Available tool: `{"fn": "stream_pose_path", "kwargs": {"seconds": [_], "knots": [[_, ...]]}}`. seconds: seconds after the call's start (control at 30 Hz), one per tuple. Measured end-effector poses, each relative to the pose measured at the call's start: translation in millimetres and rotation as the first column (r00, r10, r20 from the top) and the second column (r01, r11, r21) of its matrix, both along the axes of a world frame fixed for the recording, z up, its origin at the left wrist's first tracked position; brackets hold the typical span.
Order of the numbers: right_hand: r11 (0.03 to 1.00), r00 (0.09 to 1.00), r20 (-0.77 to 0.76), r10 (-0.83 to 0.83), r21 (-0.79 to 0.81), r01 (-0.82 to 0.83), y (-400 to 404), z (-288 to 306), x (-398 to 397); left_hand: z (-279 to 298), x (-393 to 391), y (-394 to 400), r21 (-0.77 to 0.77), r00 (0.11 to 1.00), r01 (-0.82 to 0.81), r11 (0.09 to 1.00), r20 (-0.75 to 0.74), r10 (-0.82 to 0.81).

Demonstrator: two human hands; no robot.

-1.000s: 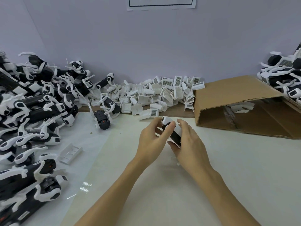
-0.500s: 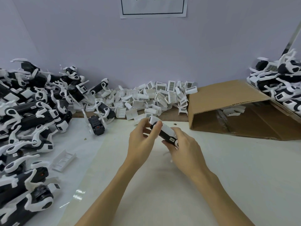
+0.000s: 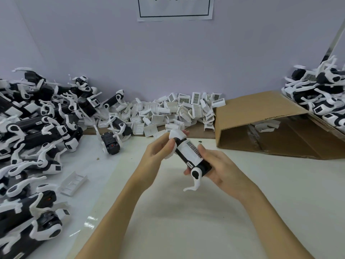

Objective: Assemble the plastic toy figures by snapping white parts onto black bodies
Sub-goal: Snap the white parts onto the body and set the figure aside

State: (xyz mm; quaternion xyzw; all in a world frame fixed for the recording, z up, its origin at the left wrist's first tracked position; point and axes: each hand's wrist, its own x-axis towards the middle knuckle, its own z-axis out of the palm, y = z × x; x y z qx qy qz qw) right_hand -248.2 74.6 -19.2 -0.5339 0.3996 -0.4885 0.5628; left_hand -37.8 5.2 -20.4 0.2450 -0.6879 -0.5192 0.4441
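Over on the left a big heap of black-and-white toy figures spreads along the desk edge and up against the wall, their white limbs sticking out at all angles. One white tray-shaped part lies alone on the glossy white sheet just beside that heap, and a single black body with white legs stands a little farther back, near the sheet's far edge. Behind it, along the wall, sits a pile of loose white parts, many showing barcode stickers.

At the middle, above the desk, the person holds one toy figure tilted between both hands. The left hand grips its upper end, fingers curled round the rounded white cap there. The right hand grips the lower end from the side, its fingers wrapped behind the black body and the thumb laid on the white panel that carries a barcode strip. A curved white leg hangs from the figure's lower end, clear of the desk.

To the right an open cardboard box lies on its side with a few white pieces inside. Beyond it, at the far right edge, a second stack of figures leans against the wall. A white paper sign is stuck on the wall above
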Motion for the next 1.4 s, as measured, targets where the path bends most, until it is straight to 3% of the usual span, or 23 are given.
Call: {"fn": "stream_pose_path", "kwargs": {"seconds": [0.07,0.13,0.23,0.3,0.5,0.57,0.67,0.77,0.83,0.97,1.1,1.17,1.3,1.4], "knots": [[0.980,0.972,-0.151,-0.180,-0.113,0.164,-2.3,-2.9,-0.5,-1.3,1.6,-2.9,-0.093,0.985,-0.120,0.988,0.116,0.130],[0.899,0.819,-0.395,-0.417,-0.309,0.309,-4.4,-6.8,-2.6,-4.3,1.9,-4.6,-0.171,0.960,-0.192,0.966,0.174,0.221],[0.774,0.468,-0.632,-0.617,-0.593,0.220,-7.6,-19.6,-2.4,-12.9,0.7,-7.3,-0.333,0.908,-0.163,0.929,0.317,0.273],[0.735,0.371,-0.661,-0.653,-0.672,0.096,-10.4,-26.1,0.7,-18.7,-0.5,-8.2,-0.390,0.869,-0.100,0.915,0.413,0.271],[0.641,0.315,-0.598,-0.737,-0.767,0.044,-11.0,-19.8,2.4,-13.5,6.1,-9.3,-0.256,0.889,-0.133,0.957,0.396,0.229],[0.662,0.361,-0.604,-0.710,-0.748,0.050,-8.3,-18.1,7.3,-10.1,10.3,-10.5,-0.168,0.924,-0.107,0.980,0.348,0.161],[0.746,0.459,-0.634,-0.622,-0.659,0.100,-6.8,-17.0,14.4,-5.2,1.3,-6.5,0.083,0.965,-0.170,0.982,0.215,0.149],[0.759,0.409,-0.676,-0.613,-0.647,0.068,-5.0,-19.1,21.5,-8.8,-6.0,-4.5,0.249,0.958,-0.250,0.936,0.206,0.201],[0.742,0.390,-0.662,-0.641,-0.664,0.092,-4.9,-22.1,22.2,-11.7,-6.8,-4.3,0.207,0.940,-0.267,0.941,0.270,0.207],[0.805,0.526,-0.624,-0.578,-0.539,0.246,-2.8,-21.5,12.5,-13.9,-4.7,-5.1,-0.069,0.898,-0.288,0.955,0.327,0.295],[0.801,0.591,-0.563,-0.578,-0.532,0.276,-1.8,-19.9,7.4,-9.1,-0.4,-6.7,0.061,0.973,-0.070,0.996,0.222,0.055],[0.775,0.582,-0.545,-0.603,-0.573,0.265,-1.6,-20.5,8.9,-9.0,-3.5,-5.3,0.112,0.985,-0.119,0.987,0.142,0.103],[0.707,0.457,-0.562,-0.689,-0.660,0.254,-5.4,-24.1,13.4,-16.7,-14.6,-1.4,0.142,0.975,-0.211,0.967,0.096,0.199],[0.696,0.487,-0.523,-0.699,-0.653,0.298,-8.4,-27.6,9.1,-18.2,-19.2,-0.1,0.225,0.987,-0.150,0.963,0.099,0.130]]}}
